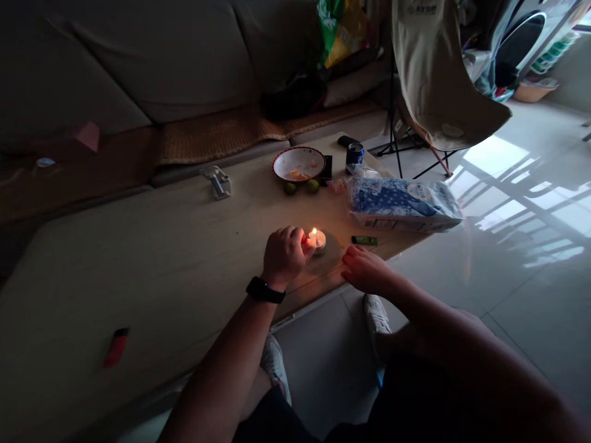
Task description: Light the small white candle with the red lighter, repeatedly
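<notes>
A small round candle [317,240] burns on the pale table, its flame lighting the fingers beside it. My left hand [287,253], with a black watch [266,290] on the wrist, is closed in a pinch right at the candle's left side. What the fingertips hold is too small and glare-lit to make out. At the table's front edge rests my right hand [364,267], its fingers loosely bent and holding nothing visible. Just beyond it lies a green lighter [364,240]. Thin sticks [340,240] lie between candle and lighter.
A red lighter [116,347] lies at the table's left. Farther back are a plate [295,161] with orange pieces, two green fruits [313,186], a blue can [354,156], a wrapped tissue pack [401,202] and a clear-and-grey object [217,183]. A folding chair [443,92] stands behind.
</notes>
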### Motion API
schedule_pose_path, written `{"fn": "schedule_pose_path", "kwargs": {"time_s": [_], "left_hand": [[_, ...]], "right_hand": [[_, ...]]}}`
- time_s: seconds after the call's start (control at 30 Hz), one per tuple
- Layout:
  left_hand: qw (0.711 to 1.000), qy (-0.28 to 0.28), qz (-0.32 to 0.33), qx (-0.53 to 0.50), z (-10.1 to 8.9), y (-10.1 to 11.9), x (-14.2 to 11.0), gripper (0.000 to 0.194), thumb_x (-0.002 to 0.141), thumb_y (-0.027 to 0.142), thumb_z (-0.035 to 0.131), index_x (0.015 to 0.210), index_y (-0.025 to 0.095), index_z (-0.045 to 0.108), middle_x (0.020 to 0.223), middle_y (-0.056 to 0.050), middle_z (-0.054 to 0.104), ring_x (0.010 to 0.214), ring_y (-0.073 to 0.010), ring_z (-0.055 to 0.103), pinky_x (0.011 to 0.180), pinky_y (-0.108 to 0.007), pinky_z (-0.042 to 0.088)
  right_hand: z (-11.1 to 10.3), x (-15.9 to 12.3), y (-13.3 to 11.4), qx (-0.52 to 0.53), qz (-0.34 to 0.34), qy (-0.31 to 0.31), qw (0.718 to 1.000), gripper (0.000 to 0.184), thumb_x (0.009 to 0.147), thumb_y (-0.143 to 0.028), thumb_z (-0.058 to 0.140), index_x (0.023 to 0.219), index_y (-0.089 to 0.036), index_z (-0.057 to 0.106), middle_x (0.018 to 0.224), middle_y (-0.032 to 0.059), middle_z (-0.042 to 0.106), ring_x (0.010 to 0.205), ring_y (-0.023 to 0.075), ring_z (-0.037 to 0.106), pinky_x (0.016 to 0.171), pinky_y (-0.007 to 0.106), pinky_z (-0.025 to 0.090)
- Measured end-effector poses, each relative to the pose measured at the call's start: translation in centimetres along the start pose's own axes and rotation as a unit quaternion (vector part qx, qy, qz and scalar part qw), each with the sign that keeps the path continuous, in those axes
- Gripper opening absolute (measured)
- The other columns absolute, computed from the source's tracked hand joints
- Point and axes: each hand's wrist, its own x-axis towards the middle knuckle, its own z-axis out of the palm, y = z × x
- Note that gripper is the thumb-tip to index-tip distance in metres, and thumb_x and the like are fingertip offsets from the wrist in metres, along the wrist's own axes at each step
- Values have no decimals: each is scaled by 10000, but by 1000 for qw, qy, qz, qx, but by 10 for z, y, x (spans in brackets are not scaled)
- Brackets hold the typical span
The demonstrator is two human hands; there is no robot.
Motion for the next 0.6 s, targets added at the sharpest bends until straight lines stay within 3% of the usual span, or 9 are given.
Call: {"fn": "schedule_pose_path", "kwargs": {"time_s": [0.4, 0.6], "left_hand": [[1000, 8, 13, -10, -1, -1, -2, 187, 916, 371, 544, 806, 222, 521, 795, -83, 609, 780, -265, 559, 700, -398, 395], [998, 37, 3, -48, -9, -4, -7, 212, 961, 371, 474, 822, 216, 516, 800, -75, 587, 795, -247, 545, 744, -392, 423]], "right_hand": [[2, 1, 1, 2, -1, 2, 1000, 221, 932, -343, 619, 1010, -147, 681, 1122, 154, 639, 1135, 287, 551, 1000, 364, 428], [2, 0, 1, 2, -2, 2, 1000, 208, 927, -323, 627, 1022, -146, 680, 1137, 159, 637, 1145, 285, 549, 992, 366, 435]]}}
